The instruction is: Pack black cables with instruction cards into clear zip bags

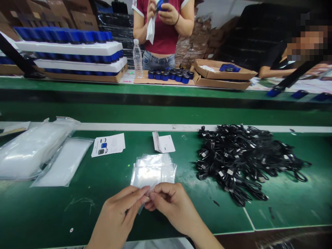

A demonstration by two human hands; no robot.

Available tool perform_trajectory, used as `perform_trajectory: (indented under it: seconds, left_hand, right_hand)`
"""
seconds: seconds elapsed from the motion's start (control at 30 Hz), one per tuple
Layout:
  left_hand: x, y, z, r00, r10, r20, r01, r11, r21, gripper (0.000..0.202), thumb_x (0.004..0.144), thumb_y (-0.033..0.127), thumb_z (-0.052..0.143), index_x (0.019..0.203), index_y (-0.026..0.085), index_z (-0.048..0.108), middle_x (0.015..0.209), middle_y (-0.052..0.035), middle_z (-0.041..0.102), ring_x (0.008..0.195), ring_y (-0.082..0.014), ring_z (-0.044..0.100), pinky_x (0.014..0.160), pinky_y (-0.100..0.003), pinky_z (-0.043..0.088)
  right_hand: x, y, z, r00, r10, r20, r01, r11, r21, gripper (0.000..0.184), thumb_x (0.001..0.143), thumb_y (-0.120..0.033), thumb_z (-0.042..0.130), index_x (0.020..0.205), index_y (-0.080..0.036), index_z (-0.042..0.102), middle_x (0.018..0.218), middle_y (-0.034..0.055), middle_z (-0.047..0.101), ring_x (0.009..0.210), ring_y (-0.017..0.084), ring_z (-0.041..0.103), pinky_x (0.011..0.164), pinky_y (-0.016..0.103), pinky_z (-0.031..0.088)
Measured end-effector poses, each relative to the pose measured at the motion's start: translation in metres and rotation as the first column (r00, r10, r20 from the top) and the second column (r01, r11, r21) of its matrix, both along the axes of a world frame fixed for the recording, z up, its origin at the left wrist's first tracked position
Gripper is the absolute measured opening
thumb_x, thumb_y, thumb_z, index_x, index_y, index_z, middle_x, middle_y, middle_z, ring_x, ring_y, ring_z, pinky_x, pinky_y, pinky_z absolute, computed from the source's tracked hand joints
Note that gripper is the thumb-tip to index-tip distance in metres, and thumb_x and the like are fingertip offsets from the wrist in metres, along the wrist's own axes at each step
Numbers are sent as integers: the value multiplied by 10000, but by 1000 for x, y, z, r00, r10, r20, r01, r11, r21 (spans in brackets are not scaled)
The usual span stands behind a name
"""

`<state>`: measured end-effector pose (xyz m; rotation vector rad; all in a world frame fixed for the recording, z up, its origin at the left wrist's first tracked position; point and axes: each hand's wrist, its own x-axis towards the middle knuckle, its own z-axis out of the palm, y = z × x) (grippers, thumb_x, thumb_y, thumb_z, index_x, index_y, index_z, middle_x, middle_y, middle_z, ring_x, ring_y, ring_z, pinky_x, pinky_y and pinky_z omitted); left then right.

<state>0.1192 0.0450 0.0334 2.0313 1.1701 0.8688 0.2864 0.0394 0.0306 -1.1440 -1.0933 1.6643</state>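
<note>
Head view: glossy clear plastic bags [153,171]

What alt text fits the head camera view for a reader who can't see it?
The left hand and right hand pinch a clear plastic bag above a stack of bags on a green workbench, beside a heap of black cables.

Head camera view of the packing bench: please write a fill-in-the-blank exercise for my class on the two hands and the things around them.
1. The left hand and right hand meet just in front of a stack of clear plastic ____.
2. The tangled heap to the right of the hands is made of black ____.
3. The bench mat under these things is ____ in colour.

Missing words: bags, cables, green.
</note>
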Motion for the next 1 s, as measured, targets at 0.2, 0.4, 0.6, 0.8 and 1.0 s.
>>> perform_trajectory:
  seconds: [0.2,0.4,0.6,0.8,1.0]
  left_hand:
    - [3,-5,5,995,2,-98,-1,1000,10,206,854,228,547,1035,268,637,846,35,679,710,-79,669,639,-111,522]
    - [6,-4,15,963,88,-255,-28,973,227,165,851,196,475,860,197,640,726,3,656,606,-120,648,574,-208,512]
    - [5,3,17,908,72,-412,-1,986,169,229,838,183,413,688,199,585,572,20,619,461,-125,600,443,-218,426]
    - [12,4,18,957,-14,-290,-40,983,-181,220,864,244,402,704,217,551,619,37,633,514,-112,602,496,-193,445]
    - [12,0,13,988,-4,-151,-20,988,-152,226,867,250,430,657,209,502,578,54,567,501,-88,546,495,-162,422]
  right_hand:
    - [0,-1,1,992,-6,126,-5,997,83,173,797,-245,593,700,-124,670,597,6,633,545,103,570,532,191,449]
    - [0,-2,4,929,-34,368,-82,952,295,151,784,-127,534,718,-146,668,638,-1,635,594,114,572,567,192,422]
    - [-4,-10,8,840,-135,525,-99,914,393,172,796,-129,509,840,-175,669,779,33,682,705,153,638,654,230,468]
    - [-7,-20,14,782,-195,592,-119,886,449,320,775,-151,481,1069,-140,607,884,93,696,767,230,665,674,306,508]
    - [-7,-18,13,706,-227,671,-165,869,467,221,835,-147,431,881,-192,642,756,60,686,655,187,646,591,252,442]
